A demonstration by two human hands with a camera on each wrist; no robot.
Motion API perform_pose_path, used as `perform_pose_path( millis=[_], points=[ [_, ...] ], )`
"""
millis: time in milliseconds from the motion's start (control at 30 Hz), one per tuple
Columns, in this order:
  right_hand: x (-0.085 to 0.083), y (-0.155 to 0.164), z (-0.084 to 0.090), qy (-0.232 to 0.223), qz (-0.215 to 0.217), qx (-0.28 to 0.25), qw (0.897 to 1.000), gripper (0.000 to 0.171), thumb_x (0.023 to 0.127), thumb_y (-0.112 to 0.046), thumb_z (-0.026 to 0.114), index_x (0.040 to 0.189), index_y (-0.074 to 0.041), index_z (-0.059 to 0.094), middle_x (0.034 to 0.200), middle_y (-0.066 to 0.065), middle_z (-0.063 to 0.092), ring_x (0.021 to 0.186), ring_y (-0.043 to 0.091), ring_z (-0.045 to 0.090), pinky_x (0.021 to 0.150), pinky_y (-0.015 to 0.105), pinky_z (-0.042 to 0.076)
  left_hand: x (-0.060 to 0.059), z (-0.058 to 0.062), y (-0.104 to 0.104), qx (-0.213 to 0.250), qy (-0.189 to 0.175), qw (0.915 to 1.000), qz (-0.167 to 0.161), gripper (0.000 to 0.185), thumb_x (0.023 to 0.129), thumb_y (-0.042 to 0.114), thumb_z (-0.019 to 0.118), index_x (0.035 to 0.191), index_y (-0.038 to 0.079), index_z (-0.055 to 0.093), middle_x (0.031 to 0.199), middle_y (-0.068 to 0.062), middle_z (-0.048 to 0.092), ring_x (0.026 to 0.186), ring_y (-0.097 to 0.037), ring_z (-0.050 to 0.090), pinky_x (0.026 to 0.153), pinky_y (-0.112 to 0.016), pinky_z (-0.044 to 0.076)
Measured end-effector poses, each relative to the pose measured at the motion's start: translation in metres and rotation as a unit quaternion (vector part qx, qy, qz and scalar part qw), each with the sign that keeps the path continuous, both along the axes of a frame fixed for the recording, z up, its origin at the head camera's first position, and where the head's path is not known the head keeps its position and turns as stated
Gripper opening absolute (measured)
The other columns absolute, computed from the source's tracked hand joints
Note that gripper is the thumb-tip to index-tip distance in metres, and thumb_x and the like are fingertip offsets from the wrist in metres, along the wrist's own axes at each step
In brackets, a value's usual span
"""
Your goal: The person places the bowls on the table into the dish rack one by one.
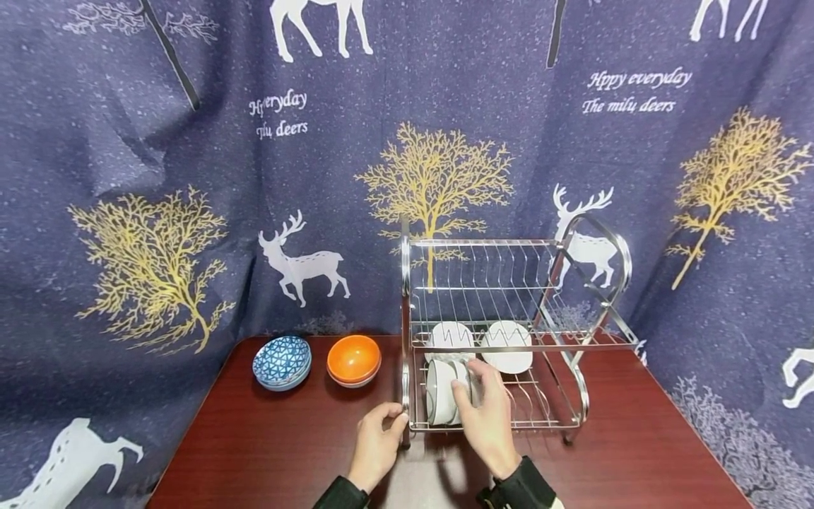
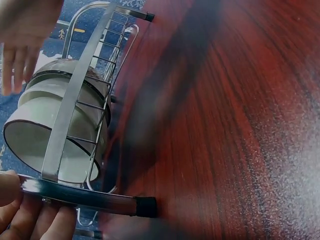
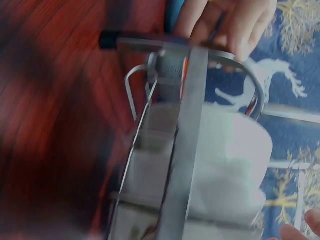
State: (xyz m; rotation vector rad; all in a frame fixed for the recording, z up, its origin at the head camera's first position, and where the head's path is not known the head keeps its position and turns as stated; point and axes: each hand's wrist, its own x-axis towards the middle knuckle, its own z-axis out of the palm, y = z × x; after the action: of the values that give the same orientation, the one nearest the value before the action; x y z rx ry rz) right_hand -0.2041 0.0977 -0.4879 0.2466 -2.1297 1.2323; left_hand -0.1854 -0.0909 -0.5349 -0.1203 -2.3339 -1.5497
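Note:
My left hand (image 1: 376, 442) pinches the left front post of a two-tier metal dish rack (image 1: 483, 348), thumb on one side and fingers on the other, as the left wrist view shows. Several white bowls (image 1: 440, 394) with dark rims stand on edge, nested together, at the lower tier's front left. Beside them is my right hand (image 1: 488, 420), its fingers loosely extended around their right side. In the left wrist view those fingers (image 2: 20, 67) hang straight, next to the nested bowls (image 2: 37, 127). Behind, two more white bowls (image 1: 507, 346) lean in the lower tier.
Left of the rack on the dark red table (image 1: 267, 452) stand a blue patterned bowl (image 1: 282, 362) and an orange bowl (image 1: 353, 359), each seemingly stacked on another. A dark blue curtain (image 1: 331, 177) with deer and trees hangs behind. The rack's upper tier overhangs the back bowls.

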Motion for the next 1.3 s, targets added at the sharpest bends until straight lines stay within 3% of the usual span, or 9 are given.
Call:
perform_pose_path(
  millis=[300,467,600,767,867,1033,1300],
  points=[
    [0.005,-0.027,0.0,0.007,0.045,0.013,0.999,0.041,0.081,-0.007,0.074,0.119,-0.006,0.059,0.119,0.005,0.061,0.112,0.02,0.055,0.097,0.031,0.039,0.001,-0.003,0.0,0.002,0.011,0.9999,0.0,0.009,0.083,0.004,0.071,0.091,0.006,0.069,0.087,-0.002,0.068,0.078,-0.015,0.066,0.07,-0.026,0.055],
    [0.006,-0.039,-0.002,0.029,0.078,0.028,0.996,0.037,0.084,-0.005,0.07,0.119,-0.009,0.058,0.119,0.005,0.06,0.113,0.02,0.056,0.096,0.031,0.042,0.002,-0.002,-0.001,0.033,-0.018,0.9987,-0.035,0.012,0.084,0.003,0.07,0.096,0.002,0.067,0.092,-0.007,0.066,0.082,-0.019,0.067,0.071,-0.024,0.054],
    [0.005,-0.047,-0.004,0.05,0.087,0.035,0.994,0.036,0.083,-0.004,0.07,0.118,-0.007,0.06,0.119,0.003,0.06,0.113,0.02,0.056,0.097,0.03,0.042,0.002,-0.001,-0.003,0.04,-0.015,0.9971,-0.063,0.014,0.085,0.004,0.07,0.098,-0.001,0.065,0.095,-0.011,0.066,0.084,-0.023,0.067,0.072,-0.025,0.055],
    [0.008,-0.055,-0.006,0.02,0.117,0.001,0.993,0.035,0.083,0.004,0.066,0.117,-0.003,0.06,0.118,0.007,0.06,0.112,0.02,0.057,0.096,0.029,0.045,0.0,-0.002,-0.009,0.014,-0.002,0.9971,-0.075,0.012,0.086,0.002,0.069,0.097,0.0,0.066,0.094,-0.01,0.067,0.082,-0.021,0.067,0.07,-0.025,0.055],
    [0.011,-0.061,-0.007,-0.004,0.129,-0.02,0.991,0.037,0.082,0.006,0.066,0.118,-0.001,0.058,0.118,0.009,0.059,0.111,0.021,0.058,0.095,0.031,0.046,-0.002,0.0,-0.017,-0.011,-0.003,0.9982,-0.059,0.015,0.085,0.001,0.068,0.1,0.002,0.065,0.093,-0.008,0.068,0.082,-0.02,0.067,0.071,-0.024,0.054],
    [0.013,-0.07,-0.012,-0.042,0.143,-0.048,0.988,0.037,0.083,0.005,0.066,0.119,0.002,0.055,0.118,0.014,0.057,0.111,0.025,0.058,0.096,0.032,0.045,-0.009,0.004,-0.033,-0.036,-0.005,0.9993,-0.003,0.019,0.085,0.001,0.069,0.102,0.005,0.064,0.092,-0.008,0.068,0.081,-0.019,0.067,0.071,-0.024,0.054],
    [0.018,-0.08,-0.016,-0.11,0.118,-0.025,0.987,0.041,0.089,-0.006,0.064,0.126,0.001,0.051,0.119,0.013,0.058,0.109,0.024,0.058,0.093,0.038,0.048,-0.02,0.006,-0.06,-0.088,0.016,0.9918,0.091,0.02,0.084,0.005,0.071,0.103,0.003,0.064,0.089,-0.005,0.066,0.077,-0.018,0.065,0.069,-0.029,0.054]
  ],
)
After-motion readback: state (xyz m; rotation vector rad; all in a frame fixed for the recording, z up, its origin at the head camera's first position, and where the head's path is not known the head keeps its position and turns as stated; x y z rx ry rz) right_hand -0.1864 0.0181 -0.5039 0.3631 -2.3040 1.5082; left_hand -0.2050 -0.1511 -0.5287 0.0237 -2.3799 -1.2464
